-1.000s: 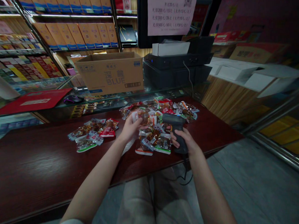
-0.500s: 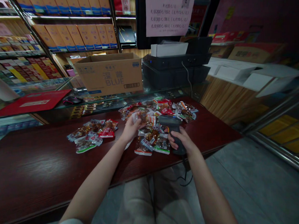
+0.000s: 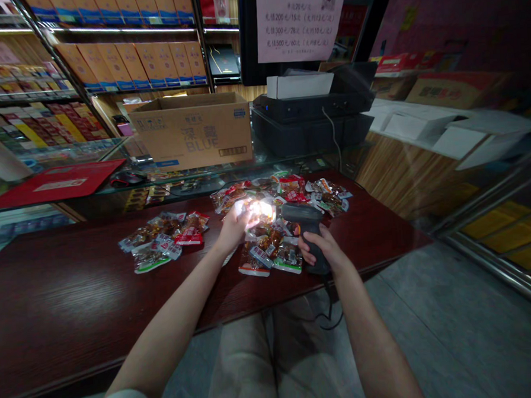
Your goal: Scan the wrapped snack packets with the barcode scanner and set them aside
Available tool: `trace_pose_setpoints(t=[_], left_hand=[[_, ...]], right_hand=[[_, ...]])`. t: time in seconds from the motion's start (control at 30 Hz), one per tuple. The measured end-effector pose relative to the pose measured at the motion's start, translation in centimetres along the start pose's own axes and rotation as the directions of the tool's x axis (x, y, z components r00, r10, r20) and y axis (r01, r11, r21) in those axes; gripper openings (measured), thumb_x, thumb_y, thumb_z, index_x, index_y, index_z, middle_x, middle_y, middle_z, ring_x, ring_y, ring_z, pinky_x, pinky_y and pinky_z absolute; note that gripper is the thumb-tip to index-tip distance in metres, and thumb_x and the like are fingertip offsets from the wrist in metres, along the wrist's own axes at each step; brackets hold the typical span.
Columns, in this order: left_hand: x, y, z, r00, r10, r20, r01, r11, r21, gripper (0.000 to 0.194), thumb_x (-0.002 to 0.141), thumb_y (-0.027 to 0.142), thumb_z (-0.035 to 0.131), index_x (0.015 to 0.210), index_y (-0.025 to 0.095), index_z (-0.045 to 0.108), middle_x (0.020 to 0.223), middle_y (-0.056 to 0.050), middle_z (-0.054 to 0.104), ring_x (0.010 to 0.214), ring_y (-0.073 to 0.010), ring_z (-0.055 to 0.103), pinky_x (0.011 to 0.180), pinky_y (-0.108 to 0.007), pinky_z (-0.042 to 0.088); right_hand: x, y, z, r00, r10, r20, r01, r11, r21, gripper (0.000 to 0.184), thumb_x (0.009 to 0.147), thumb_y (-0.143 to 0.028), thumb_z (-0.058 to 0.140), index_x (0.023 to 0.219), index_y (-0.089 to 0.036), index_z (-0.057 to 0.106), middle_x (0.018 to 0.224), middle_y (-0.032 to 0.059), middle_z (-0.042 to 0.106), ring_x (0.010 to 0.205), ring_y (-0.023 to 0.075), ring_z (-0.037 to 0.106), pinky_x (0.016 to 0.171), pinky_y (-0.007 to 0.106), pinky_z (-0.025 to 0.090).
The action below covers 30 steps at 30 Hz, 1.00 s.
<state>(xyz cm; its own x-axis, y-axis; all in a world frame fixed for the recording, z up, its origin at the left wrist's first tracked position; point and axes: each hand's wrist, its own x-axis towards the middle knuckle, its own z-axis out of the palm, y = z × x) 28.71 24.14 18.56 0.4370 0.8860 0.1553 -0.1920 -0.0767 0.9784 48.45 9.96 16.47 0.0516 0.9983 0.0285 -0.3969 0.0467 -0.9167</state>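
My right hand (image 3: 319,246) is wrapped round the grip of a dark barcode scanner (image 3: 302,216), its head pointing left. Bright white light from it falls on a small snack packet (image 3: 259,212) pinched in my left hand (image 3: 234,227); glare hides the packet's print. Below and behind the hands, several clear-fronted snack packets (image 3: 268,252) lie in a heap on the dark red table (image 3: 76,316). A smaller group of packets (image 3: 163,237) lies apart on the left. The scanner's cable (image 3: 328,305) hangs down over the table's front edge.
An open cardboard box (image 3: 195,131) stands on the glass counter behind the table. Right of it are a black cash drawer (image 3: 306,125) and a screen with a paper notice (image 3: 301,25). A red mat (image 3: 55,183) and a mouse (image 3: 127,179) lie at the left.
The scanner's light has come on and shines brightly on the packet and my left fingertips. Both hands have stayed almost in place.
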Motion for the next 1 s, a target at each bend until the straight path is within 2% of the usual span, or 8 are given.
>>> trace_pose_setpoints(t=[0.3,0.43,0.5,0.6,0.7,0.77,0.9,1.0], left_hand=[[0.5,-1.3,-0.5,1.0,0.016,-0.024,-0.017,0.999,-0.039,0.045,0.068,0.031,0.072,0.109,0.018,0.057,0.103,-0.004,0.065,0.086,-0.0168,0.065,0.078,-0.038,0.058],[1.1,-0.3,-2.1,0.994,0.074,-0.085,-0.048,0.959,0.279,0.036,0.07,0.032,0.065,0.103,0.017,0.06,0.087,-0.002,0.066,0.075,-0.0166,0.062,0.074,-0.035,0.055],[1.3,1.1,-3.8,0.986,0.113,-0.123,-0.024,0.826,0.564,0.027,0.072,0.033,0.062,0.094,0.017,0.063,0.079,-0.003,0.066,0.075,-0.0196,0.063,0.076,-0.035,0.052],[1.2,3.4,-7.1,0.986,0.0,-0.168,0.148,0.467,0.872,0.026,0.078,0.036,0.054,0.091,0.017,0.064,0.082,-0.011,0.069,0.083,-0.0293,0.066,0.079,-0.041,0.049],[0.3,4.9,-9.7,0.953,-0.049,-0.299,0.303,0.158,0.94,0.048,0.081,0.034,0.05,0.12,0.008,0.056,0.099,-0.023,0.069,0.096,-0.0396,0.065,0.082,-0.047,0.047],[-0.6,5.0,-10.7,0.937,0.042,-0.348,0.347,0.011,0.938,0.059,0.083,0.034,0.048,0.133,0.002,0.046,0.114,-0.031,0.063,0.108,-0.0452,0.06,0.086,-0.053,0.045],[-2.1,3.9,-10.8,0.972,0.213,-0.101,0.119,-0.073,0.99,0.056,0.088,0.025,0.04,0.142,0.012,0.043,0.143,-0.025,0.046,0.133,-0.0382,0.044,0.104,-0.054,0.035],[-2.4,2.6,-10.4,0.983,0.102,0.154,-0.145,-0.089,0.985,0.046,0.092,0.027,0.036,0.135,0.023,0.054,0.146,-0.014,0.048,0.141,-0.0311,0.034,0.115,-0.054,0.02]], right_hand=[[0.0,0.1,-0.2,1.0,-0.019,-0.019,0.019,1.0,0.012,0.037,0.077,-0.039,0.068,0.104,-0.016,0.056,0.055,-0.0067,0.051,0.033,0.0058,0.038,0.032,0.019,0.03],[0.0,-0.1,-0.3,0.999,-0.037,-0.022,0.037,0.999,0.023,0.037,0.078,-0.039,0.067,0.104,-0.015,0.056,0.056,-0.0069,0.05,0.033,0.0052,0.038,0.033,0.019,0.03],[0.0,-0.1,-0.3,0.999,-0.036,-0.024,0.036,0.999,0.031,0.036,0.078,-0.039,0.067,0.104,-0.015,0.057,0.056,-0.0069,0.05,0.034,0.0052,0.039,0.033,0.019,0.031],[0.0,0.0,-0.4,0.999,-0.024,-0.028,0.025,0.999,0.042,0.035,0.078,-0.038,0.067,0.103,-0.015,0.057,0.056,-0.0066,0.051,0.034,0.0053,0.039,0.033,0.019,0.031],[0.1,0.1,-0.5,1.0,-0.016,-0.026,0.017,0.999,0.04,0.037,0.078,-0.038,0.067,0.105,-0.015,0.057,0.056,-0.0065,0.051,0.034,0.0056,0.039,0.033,0.019,0.031],[0.1,0.0,-0.5,1.0,-0.014,-0.021,0.015,0.999,0.037,0.038,0.078,-0.038,0.067,0.105,-0.015,0.057,0.056,-0.0065,0.051,0.034,0.0057,0.039,0.033,0.019,0.031],[0.1,-0.2,-0.3,1.0,-0.012,-0.02,0.013,0.999,0.037,0.039,0.077,-0.038,0.068,0.106,-0.014,0.058,0.055,-0.0064,0.051,0.034,0.0058,0.039,0.033,0.019,0.031],[0.1,-0.3,-0.2,0.999,-0.014,-0.031,0.015,0.999,0.032,0.038,0.077,-0.038,0.068,0.105,-0.015,0.058,0.055,-0.0064,0.051,0.034,0.0057,0.039,0.033,0.019,0.031]])
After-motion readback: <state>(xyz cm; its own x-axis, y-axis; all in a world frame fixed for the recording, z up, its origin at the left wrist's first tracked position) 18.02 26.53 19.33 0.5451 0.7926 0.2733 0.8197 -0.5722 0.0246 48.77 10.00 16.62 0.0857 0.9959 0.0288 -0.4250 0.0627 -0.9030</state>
